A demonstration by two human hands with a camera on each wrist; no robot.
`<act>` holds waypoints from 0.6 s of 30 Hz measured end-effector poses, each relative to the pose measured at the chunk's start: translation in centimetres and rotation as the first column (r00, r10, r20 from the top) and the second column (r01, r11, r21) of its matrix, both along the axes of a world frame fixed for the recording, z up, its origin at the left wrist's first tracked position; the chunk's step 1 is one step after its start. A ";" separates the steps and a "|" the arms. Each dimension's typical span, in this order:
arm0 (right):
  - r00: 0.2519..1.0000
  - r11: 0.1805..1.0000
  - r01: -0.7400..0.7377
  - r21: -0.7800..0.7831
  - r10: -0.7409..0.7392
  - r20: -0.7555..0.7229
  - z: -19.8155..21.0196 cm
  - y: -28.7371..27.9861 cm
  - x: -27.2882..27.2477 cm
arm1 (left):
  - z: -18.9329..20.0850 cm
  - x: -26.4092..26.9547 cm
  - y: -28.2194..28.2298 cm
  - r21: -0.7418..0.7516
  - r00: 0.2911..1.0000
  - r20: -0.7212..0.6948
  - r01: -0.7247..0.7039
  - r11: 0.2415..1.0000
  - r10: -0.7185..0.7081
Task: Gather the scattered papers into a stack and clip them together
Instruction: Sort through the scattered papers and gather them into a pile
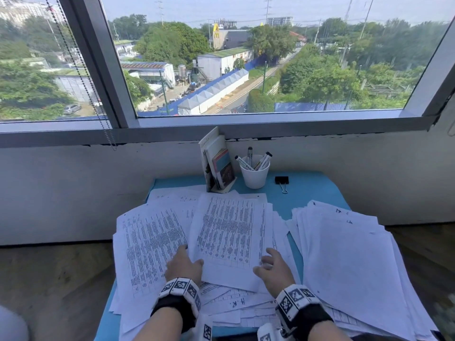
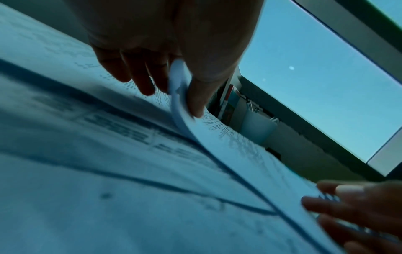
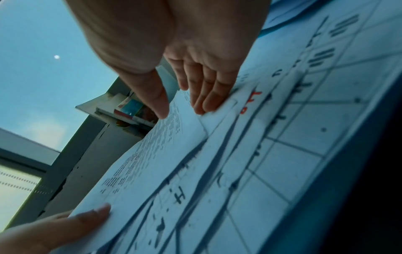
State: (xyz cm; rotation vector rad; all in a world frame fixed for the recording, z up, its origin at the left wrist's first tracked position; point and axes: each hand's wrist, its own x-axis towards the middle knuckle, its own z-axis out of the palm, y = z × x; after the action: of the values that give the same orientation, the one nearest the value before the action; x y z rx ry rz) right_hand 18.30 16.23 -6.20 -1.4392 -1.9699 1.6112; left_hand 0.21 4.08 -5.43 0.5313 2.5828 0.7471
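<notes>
White printed papers lie scattered across a small blue table (image 1: pixel 312 190). One printed sheet (image 1: pixel 229 232) lies on top in the middle. My left hand (image 1: pixel 189 257) pinches that sheet's left edge, and the left wrist view shows the edge curled up between the thumb and fingers of the left hand (image 2: pixel 174 101). My right hand (image 1: pixel 264 260) is at the sheet's lower right edge. In the right wrist view its fingers (image 3: pixel 206 103) lie straight on the papers and the thumb is held apart above the sheet (image 3: pixel 165 146). A black binder clip (image 1: pixel 282 180) lies at the back right.
A looser heap of papers (image 1: pixel 344 254) covers the table's right side and overhangs its edge. A white cup of markers (image 1: pixel 254 173) and a small stand of books (image 1: pixel 216 163) sit at the back against the wall under the window.
</notes>
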 end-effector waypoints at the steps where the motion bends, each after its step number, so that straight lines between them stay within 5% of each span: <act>1: 0.999 0.999 0.029 -0.024 -0.029 -0.021 -0.3 0.3 0.1 | 0.2 0.2 0.1 0.104 0.999 0.051 -0.025 0.994 0.019; 9: 0.995 0.994 0.076 -0.076 -0.081 -0.063 -1.5 1.0 0.2 | 1.9 0.2 -1.1 0.398 0.986 -0.052 -0.126 0.908 0.160; 14: 0.977 0.974 0.105 -0.200 -0.139 -0.162 -1.2 0.9 0.0 | 2.2 0.0 -2.1 0.600 0.967 0.138 -0.253 0.759 0.214; 18: 0.955 0.944 0.118 -0.307 -0.193 -0.227 -0.6 1.4 0.5 | 2.6 1.7 -1.6 0.658 0.938 0.344 -0.267 0.704 0.034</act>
State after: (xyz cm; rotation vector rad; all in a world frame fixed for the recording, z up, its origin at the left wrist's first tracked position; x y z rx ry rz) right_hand 18.82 17.60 -6.84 -1.3618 -1.4871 1.9608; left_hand 1.89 2.45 -2.88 0.3577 1.9935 1.7486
